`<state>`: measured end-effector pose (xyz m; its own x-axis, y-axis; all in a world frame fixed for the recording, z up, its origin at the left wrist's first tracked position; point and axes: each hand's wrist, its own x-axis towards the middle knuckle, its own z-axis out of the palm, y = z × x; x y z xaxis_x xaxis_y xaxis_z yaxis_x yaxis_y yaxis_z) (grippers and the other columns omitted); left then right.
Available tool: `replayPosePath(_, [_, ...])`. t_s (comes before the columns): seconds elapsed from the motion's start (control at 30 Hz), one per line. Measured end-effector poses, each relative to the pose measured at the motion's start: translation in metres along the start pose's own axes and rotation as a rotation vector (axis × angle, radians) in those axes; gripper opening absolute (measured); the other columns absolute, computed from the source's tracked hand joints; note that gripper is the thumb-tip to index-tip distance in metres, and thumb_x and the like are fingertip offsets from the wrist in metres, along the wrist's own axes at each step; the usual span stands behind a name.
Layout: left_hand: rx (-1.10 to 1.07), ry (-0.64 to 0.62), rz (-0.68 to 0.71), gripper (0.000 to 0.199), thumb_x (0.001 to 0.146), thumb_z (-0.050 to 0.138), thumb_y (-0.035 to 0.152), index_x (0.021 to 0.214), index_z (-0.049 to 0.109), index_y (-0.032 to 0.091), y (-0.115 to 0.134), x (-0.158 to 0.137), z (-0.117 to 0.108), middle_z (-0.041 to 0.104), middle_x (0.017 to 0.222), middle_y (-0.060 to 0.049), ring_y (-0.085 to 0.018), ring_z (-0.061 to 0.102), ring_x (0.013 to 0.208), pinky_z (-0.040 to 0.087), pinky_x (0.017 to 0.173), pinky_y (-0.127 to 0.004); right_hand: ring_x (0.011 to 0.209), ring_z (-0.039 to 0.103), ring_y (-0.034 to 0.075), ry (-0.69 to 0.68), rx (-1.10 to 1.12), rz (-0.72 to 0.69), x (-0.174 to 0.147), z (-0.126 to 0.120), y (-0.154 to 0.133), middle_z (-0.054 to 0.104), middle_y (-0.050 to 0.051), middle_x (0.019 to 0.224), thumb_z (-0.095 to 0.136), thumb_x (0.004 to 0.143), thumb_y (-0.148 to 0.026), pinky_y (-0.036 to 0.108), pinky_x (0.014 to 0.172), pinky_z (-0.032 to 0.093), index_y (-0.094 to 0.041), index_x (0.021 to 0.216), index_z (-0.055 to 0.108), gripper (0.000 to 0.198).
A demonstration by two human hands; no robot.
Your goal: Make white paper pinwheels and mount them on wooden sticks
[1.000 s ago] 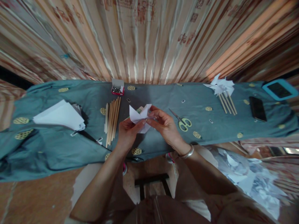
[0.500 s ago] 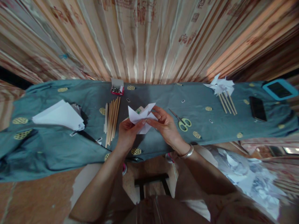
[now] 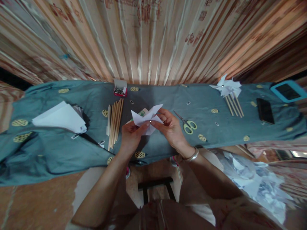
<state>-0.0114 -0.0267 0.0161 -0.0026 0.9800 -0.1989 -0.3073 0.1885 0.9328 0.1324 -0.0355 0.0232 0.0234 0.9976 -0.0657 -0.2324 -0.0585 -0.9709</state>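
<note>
A white paper pinwheel (image 3: 147,118) is held between both my hands above the middle of the table, its pointed blades standing up. My left hand (image 3: 131,134) grips its left side, thumb close to the centre. On the other side my right hand (image 3: 169,127) is closed on the paper, with its thumb at a small shiny pin (image 3: 150,121) in the middle. Behind the paper lies a partly hidden pale and green item that I cannot make out. Wooden sticks (image 3: 116,123) lie left of my left hand, and green-handled scissors (image 3: 188,125) right of my right hand.
A stack of white paper (image 3: 61,116) lies at the left. An open box of pins (image 3: 120,90) stands at the back. Pinwheels on sticks (image 3: 229,88), a dark phone (image 3: 265,110) and a blue-framed device (image 3: 287,91) are at the right. A bag of white paper (image 3: 256,182) sits below the table edge.
The pinwheel has tilted slightly, its right blade reaching a little further up and right. Both hands keep their hold in nearly the same place.
</note>
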Motion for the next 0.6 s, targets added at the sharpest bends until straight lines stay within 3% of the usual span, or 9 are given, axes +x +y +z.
replayPosePath(0.33, [0.033, 0.018, 0.057, 0.022, 0.060, 0.089, 0.029, 0.080, 0.082, 0.023, -0.0055, 0.0029, -0.0017, 0.080, 0.082, -0.001, -0.016, 0.068, 0.072, 0.054, 0.071, -0.029, 0.090, 0.073, 0.019, 0.012, 0.036, -0.002, 0.0010, 0.0008, 0.0022, 0.078, -0.002, 0.093, 0.087, 0.069, -0.040, 0.034, 0.084, 0.059, -0.028, 0.110, 0.063, 0.048])
replayPosePath(0.6, [0.135, 0.039, 0.085, 0.028, 0.063, 0.087, 0.036, 0.084, 0.082, 0.018, -0.0046, 0.0024, -0.0017, 0.079, 0.085, -0.004, -0.021, 0.070, 0.078, 0.054, 0.073, -0.032, 0.087, 0.073, 0.018, 0.024, 0.074, 0.008, 0.0023, 0.0012, 0.0031, 0.079, -0.002, 0.093, 0.088, 0.068, -0.037, 0.033, 0.082, 0.059, -0.027, 0.107, 0.065, 0.046])
